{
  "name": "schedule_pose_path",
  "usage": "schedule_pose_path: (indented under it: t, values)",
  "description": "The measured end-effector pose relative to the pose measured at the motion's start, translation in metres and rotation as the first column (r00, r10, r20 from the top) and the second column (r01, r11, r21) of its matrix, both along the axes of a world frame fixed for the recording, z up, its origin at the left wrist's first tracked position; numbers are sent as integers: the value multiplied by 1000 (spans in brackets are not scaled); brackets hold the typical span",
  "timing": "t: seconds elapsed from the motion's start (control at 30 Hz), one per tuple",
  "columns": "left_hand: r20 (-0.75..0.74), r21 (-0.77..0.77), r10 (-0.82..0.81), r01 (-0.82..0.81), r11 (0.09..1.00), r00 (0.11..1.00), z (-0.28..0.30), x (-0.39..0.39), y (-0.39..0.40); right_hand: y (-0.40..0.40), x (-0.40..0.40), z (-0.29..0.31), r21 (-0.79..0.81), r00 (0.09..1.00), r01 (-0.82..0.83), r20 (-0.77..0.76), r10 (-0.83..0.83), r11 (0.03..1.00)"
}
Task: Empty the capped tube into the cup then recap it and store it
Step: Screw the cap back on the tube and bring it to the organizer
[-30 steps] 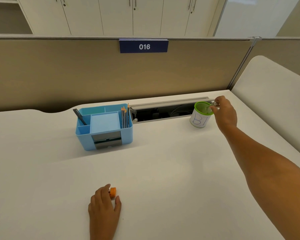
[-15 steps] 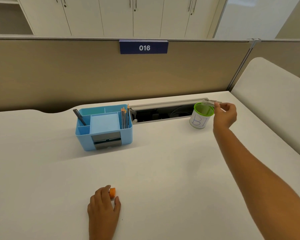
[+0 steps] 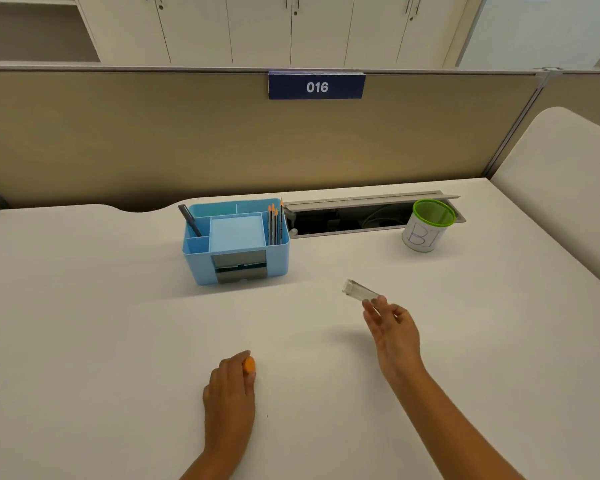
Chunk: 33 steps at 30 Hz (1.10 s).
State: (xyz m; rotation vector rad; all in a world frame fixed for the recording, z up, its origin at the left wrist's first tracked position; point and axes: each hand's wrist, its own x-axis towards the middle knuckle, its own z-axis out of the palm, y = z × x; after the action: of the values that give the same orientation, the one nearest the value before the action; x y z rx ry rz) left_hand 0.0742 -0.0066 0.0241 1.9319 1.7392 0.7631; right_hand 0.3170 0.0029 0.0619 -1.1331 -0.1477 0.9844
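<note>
A clear, uncapped tube (image 3: 360,291) is pinched at its lower end by my right hand (image 3: 392,332), held above the middle of the desk with its open mouth pointing up and left. The small orange cap (image 3: 249,365) is pinched in the fingertips of my left hand (image 3: 230,393), which rests on the desk near me. The white cup with a green rim (image 3: 426,226) stands at the back right, well away from both hands. I cannot see what is inside the cup.
A light blue desk organizer (image 3: 235,242) with pencils and a pen sits at the back centre. Behind it an open cable tray (image 3: 354,216) runs along the white desk (image 3: 118,323). A tan partition with a "016" sign closes the back.
My right hand has pulled the tube away from over the cup and brought it back toward me, to the middle of the desk. The left hand stays on the orange cap.
</note>
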Motion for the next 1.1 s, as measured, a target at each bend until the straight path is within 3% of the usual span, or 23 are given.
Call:
schedule_pose_path:
  t: [0.07,0.1,0.2,0.23,0.3,0.4,0.73,0.93,1.1]
  values:
    - [244,-110,97,-72,991,965,5,-1,1,-15,-25,-3,-21,998,-45,-39,45,999]
    - [397,-195,191,-121,973,898,11,0,3,-22,-35,-4,-24,996,-63,-64,62,998]
    - [737,-485,457,-81,871,498,39,4,12,-35,-64,-5,-26,985,-110,-135,105,994]
    - [778,-513,483,-39,858,402,45,3,14,-39,-73,-5,-28,981,-122,-152,116,992]
    - [822,-519,490,28,854,290,55,2,16,-43,-89,-3,-32,976,-137,-172,130,990]
    - [843,-525,502,92,846,194,63,1,18,-46,-105,1,-10,978,-148,-153,145,989]
    - [834,-545,521,121,830,183,71,8,20,-46,-127,17,-47,970,-225,83,228,973]
    - [847,-495,470,49,867,247,71,14,17,-49,-137,20,-135,935,-231,244,258,964]
    - [852,-455,425,29,890,305,68,15,19,-49,-137,22,-153,930,-242,247,274,958]
